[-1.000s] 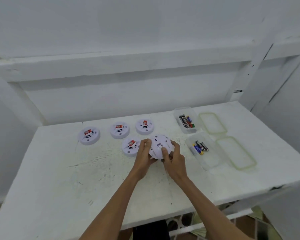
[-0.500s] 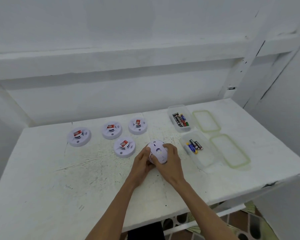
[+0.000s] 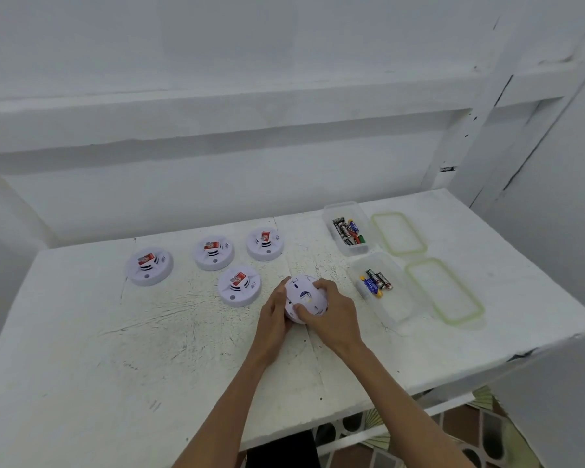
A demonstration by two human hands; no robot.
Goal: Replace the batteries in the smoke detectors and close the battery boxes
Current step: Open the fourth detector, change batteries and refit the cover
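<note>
Forearms rise from the bottom edge and meet over the middle of the scuffed white table [image 3: 115, 366]. The left hand [image 3: 273, 317] cups the left side of a white smoke detector [image 3: 305, 293], with its fingers curled behind and under it. The right hand [image 3: 336, 315] wraps over the right side, its thumb lying across the face turned toward the camera. This held unit is tilted up on edge between both hands, and that face shows a small dark round mark. I cannot tell whether its lower rim touches the table or whether its battery box is open. Just left of the hands a second detector [image 3: 238, 287] lies flat with a red-and-white tag on its raised centre. To the right of the hands stands the near box [image 3: 395, 309], clear plastic and uncovered. A few batteries [image 3: 377, 282] are gathered at its far end. The near lid [image 3: 444, 290], green-rimmed, lies flat on the table just right of it. Farther back three more units sit in a loose row, each with the same red tag: the left detector [image 3: 149, 265], the middle detector [image 3: 213, 252] and the right detector [image 3: 264, 243]. Right of that row is the far box [image 3: 357, 250], also uncovered. It holds a fuller heap of cells [image 3: 347, 229] in black, blue, red and green. The far lid [image 3: 399, 233] lies flat beside it. Behind the table is a white wall crossed by a horizontal beam [image 3: 217, 126].
</note>
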